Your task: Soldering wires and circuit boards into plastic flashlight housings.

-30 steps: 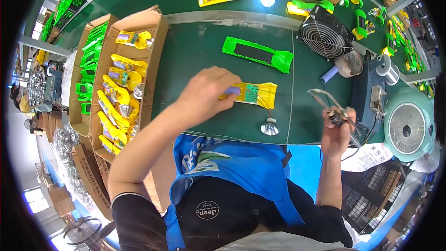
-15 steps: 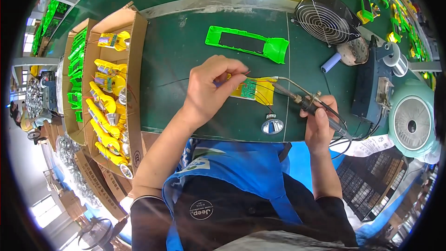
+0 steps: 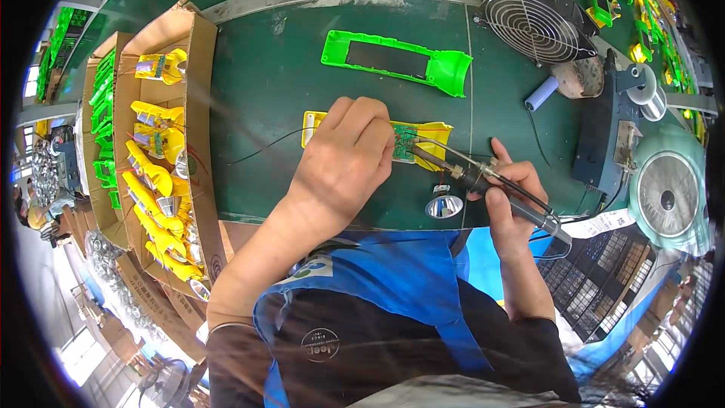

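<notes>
Hands: Left hand (image 3: 349, 153) bends over the yellow shell (image 3: 438, 134), fingers drawn together; their tips are hidden, so whether they pinch anything cannot be told. Right hand (image 3: 515, 200), right of the shell, grips a soldering iron (image 3: 474, 180), one finger lifted clear.

Outer carton: Cardboard (image 3: 112, 230), well left of the yellow shell, lined with green parts (image 3: 103, 115).

Inner carton: Another box (image 3: 199, 109), between those parts and the yellow shell, packed with wired yellow units (image 3: 147, 166).

Black wire: One thin strand (image 3: 260, 153) trails left from the shell across the table (image 3: 253, 91).

Yellow shell: On the green tabletop, partly covered by the left hand; its circuit board (image 3: 405, 142) shows toward the right end, the iron's tip close at it.

Green shell: An open frame (image 3: 451, 72) lies apart, just beyond the yellow one.

Lamp: A silver cup (image 3: 444, 206) sits near the yellow shell's right end, on the wearer's side.

Black fan: Round-grilled (image 3: 536, 24), beyond and right of the yellow shell.

Blue-grey unit: A box (image 3: 596, 143) well right of the shell.

Teal fan: Farthest right of the shell (image 3: 667, 189).
</notes>
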The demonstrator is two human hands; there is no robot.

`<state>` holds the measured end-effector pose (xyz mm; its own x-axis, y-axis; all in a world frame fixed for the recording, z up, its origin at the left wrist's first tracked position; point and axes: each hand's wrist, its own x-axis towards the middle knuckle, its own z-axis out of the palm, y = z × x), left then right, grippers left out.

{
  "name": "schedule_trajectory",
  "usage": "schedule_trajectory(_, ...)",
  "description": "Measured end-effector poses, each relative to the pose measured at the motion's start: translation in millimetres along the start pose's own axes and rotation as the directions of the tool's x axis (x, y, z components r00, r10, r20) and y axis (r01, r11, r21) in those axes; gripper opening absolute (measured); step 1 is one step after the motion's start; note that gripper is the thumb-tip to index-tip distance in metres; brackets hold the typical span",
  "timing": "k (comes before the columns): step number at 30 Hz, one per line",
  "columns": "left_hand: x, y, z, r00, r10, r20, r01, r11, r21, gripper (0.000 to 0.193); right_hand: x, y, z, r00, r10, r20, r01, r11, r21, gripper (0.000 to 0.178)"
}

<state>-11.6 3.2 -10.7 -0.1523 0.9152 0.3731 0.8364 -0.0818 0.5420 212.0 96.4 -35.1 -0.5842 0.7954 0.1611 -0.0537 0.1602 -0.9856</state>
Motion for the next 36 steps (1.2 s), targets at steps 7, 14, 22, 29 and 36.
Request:
schedule_trajectory(7, 4.5, 0.0, -1.4, 0.999, -0.01, 0.046, 0.012, 0.999, -0.04, 0.022, 0.5, 0.6, 2.0, 1.0, -0.016, 0.001, 0.016, 0.998, -0.061, 0.019)
schedule_trajectory(14, 7.3, 3.7, -3.2, 0.996, -0.034, 0.083, 0.035, 0.999, -0.017, 0.022, 2.2, 6.0, 0.7, 0.994, -0.107, 0.033, 0.11, 0.987, -0.118, 0.02)
schedule_trajectory(22, 8.2, 7.2, -6.3, 0.991, -0.053, 0.124, 0.053, 0.999, 0.007, 0.02, -1.7, 8.5, -6.5, 0.995, -0.096, 0.023, 0.097, 0.993, -0.062, 0.019)
schedule_trajectory(29, 11.0, 6.8, -6.4, 0.987, -0.063, 0.15, 0.062, 0.998, 0.015, 0.021, -2.3, 8.4, -12.9, 0.998, -0.036, -0.06, 0.04, 0.997, 0.061, 0.027)
schedule_trajectory(36, 11.2, 4.3, -5.7, 0.988, -0.057, 0.143, 0.058, 0.998, -0.004, 0.022, 20.8, -1.9, -20.3, 0.987, -0.151, -0.047, 0.155, 0.984, 0.084, 0.035)
